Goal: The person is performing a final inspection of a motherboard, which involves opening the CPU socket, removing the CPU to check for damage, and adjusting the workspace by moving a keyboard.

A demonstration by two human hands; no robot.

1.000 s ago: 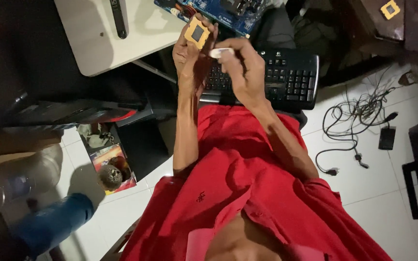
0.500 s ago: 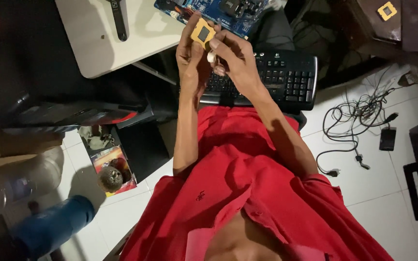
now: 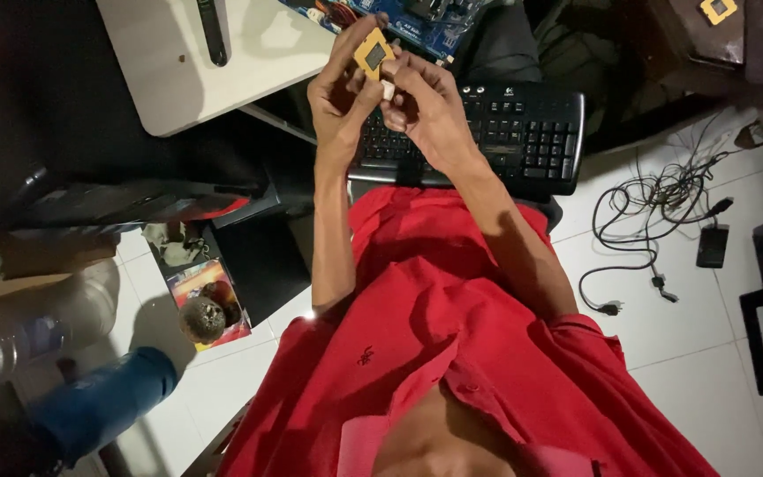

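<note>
Up above the black keyboard [image 3: 487, 132], held in the air between both hands, is a small square processor chip [image 3: 373, 53], tan at the border with a dark grey centre. The left hand [image 3: 342, 97] pinches it by its edges, fingers raised and closed around the left side and top corner. The right hand [image 3: 426, 106] is pressed close against the left, its fingertips closed on a small whitish object [image 3: 389, 88] just below the chip; what that object is I cannot tell, it is too small and half hidden. The two hands touch each other at the thumbs.

Behind the chip, at the far edge, lies a blue circuit board [image 3: 417, 22] with connectors on it, resting partly on a white table top [image 3: 178, 79]. A dark slim tool [image 3: 214, 31] lies on that table, well apart from the hands. The keyboard sits across the person's lap, over a red shirt [image 3: 452, 336] that is open at the front.

To the right, on the white tiled floor [image 3: 691, 344], a tangle of black cables [image 3: 655, 212] spreads beside a small black adapter [image 3: 713, 246]. Another square chip [image 3: 717, 9] lies at the top right on a dark surface. To the left, on the floor, there is a colourful flat box [image 3: 205, 296], a clear plastic bottle [image 3: 37, 327] and a blue cylinder [image 3: 103, 411].
</note>
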